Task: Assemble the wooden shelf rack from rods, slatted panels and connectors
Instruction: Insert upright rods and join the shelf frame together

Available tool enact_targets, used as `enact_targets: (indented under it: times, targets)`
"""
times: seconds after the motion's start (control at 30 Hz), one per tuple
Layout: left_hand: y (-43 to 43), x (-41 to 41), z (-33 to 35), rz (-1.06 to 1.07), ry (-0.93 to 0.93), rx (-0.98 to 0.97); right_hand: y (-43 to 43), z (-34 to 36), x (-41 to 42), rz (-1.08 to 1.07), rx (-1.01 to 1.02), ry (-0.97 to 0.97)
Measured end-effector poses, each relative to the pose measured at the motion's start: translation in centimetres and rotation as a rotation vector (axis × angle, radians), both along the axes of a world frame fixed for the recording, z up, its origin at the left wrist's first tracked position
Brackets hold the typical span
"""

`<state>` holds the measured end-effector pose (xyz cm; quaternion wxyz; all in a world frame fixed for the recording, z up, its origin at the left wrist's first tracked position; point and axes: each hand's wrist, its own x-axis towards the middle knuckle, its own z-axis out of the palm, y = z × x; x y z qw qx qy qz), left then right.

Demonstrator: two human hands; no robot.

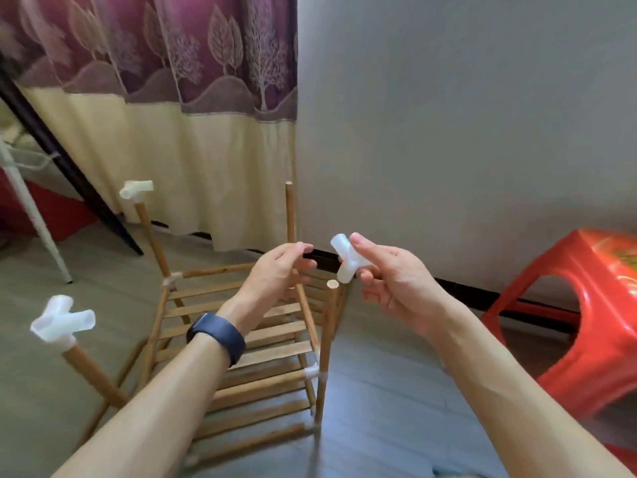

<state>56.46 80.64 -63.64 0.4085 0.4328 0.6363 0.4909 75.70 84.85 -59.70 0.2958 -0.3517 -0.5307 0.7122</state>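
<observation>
White plastic three-way connector (348,258) sits pinched in our right hand (396,284); our left hand (279,274) hovers loosely curled, empty; next we seat it squarely on the bare wooden upright rod (327,336).

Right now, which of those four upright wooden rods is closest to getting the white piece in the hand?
The bare-topped near right rod, directly below the white connector in the right hand. The far right rod is bare too, but farther.

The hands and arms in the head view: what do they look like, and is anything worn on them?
Both forearms are bare, with no sleeves in sight. The left hand has a dark navy band, like a smartwatch or fitness strap, wrapped around its wrist. The right hand wears nothing: no watch, ring or glove shows. Neither hand is gloved.
</observation>
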Motion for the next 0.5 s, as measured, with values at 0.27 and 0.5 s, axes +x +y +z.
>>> enact_targets:
  times: [0.27,0.5]
  targets:
    - [-2.6,0.4,3.2,-0.084,-0.120,0.154,-0.5,-0.1,-2.8,-0.047,0.110,-0.062]
    - [-3.1,0.3,2.5,-0.083,-0.094,0.162,-0.9,-1.1,-2.8,-0.166,0.123,-0.004]
